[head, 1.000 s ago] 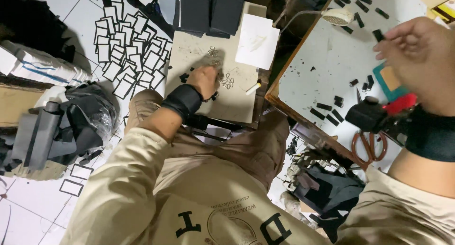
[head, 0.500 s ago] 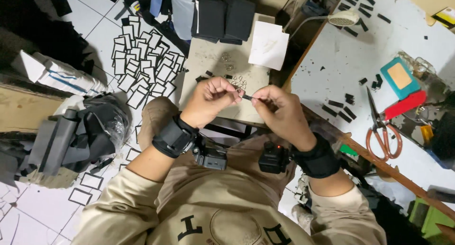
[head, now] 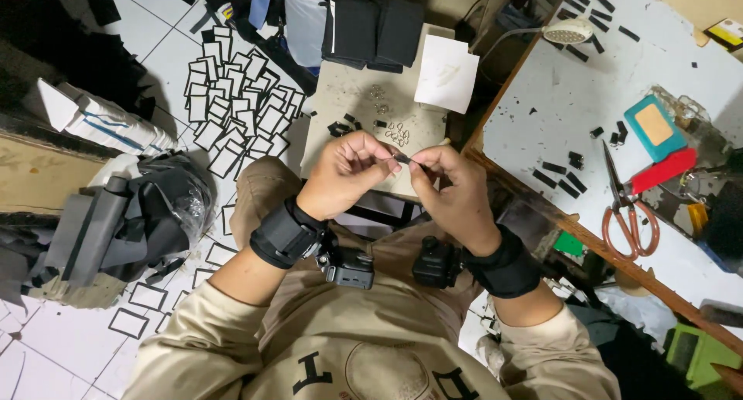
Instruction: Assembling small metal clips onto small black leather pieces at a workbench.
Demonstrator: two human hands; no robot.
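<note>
- The floor [head: 46, 346] of white tiles carries black rectangular frames [head: 240, 106], spread thickly toward its upper part and thinly near the person's knee.
- The desk [head: 565, 114], white and speckled, fills the right side; scissors [head: 627, 206] with orange handles lie near its near edge, a teal block [head: 654, 127] sits further back, and black strips [head: 561, 179] are scattered between them.
- A small stool [head: 348, 106] stands before the knees, with metal rings [head: 398, 133] near its middle, black bits [head: 340, 127] at its left edge and a white paper [head: 447, 73] on its far right corner.
- A black bag [head: 166, 214] of grey fabric slumps on the floor at the left.
- The left hand [head: 340, 176] and right hand [head: 453, 191] meet over the stool's near edge, each with fingertips pinched together on one tiny dark piece [head: 404, 158] held between them; both wrists wear black straps.
- Risk, as I judge it: the piece is small and gripped only at the tips, so a slip could drop it among the look-alike bits below, where it would be hard to find.
- A nudge of the knee could also shake the stool and roll the loose rings off its edge.
</note>
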